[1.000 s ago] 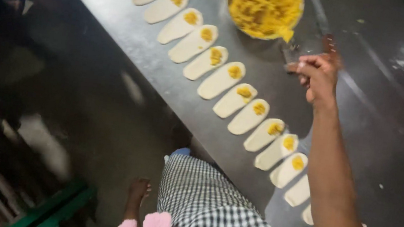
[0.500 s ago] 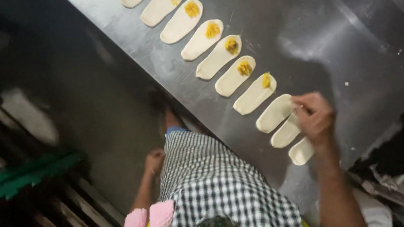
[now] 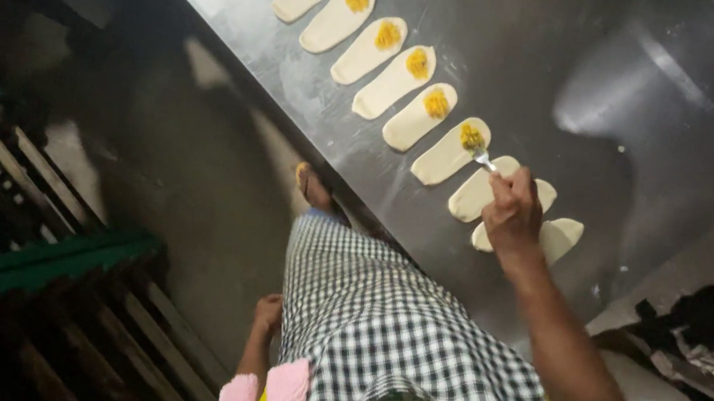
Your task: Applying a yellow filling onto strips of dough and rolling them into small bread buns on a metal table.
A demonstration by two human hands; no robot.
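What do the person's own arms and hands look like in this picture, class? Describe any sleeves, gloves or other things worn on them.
The right hand is bare, with no glove, ring or watch showing, and the forearm behind it has no sleeve. The left hand is also bare; the left arm is sleeveless as far as visible, its upper part hidden behind a pink cloth.

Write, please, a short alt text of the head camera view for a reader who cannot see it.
The right hand holds a fork at yellow filling on an oval dough piece, one in a row along a steel table. The left hand hangs beside a checked cloth.
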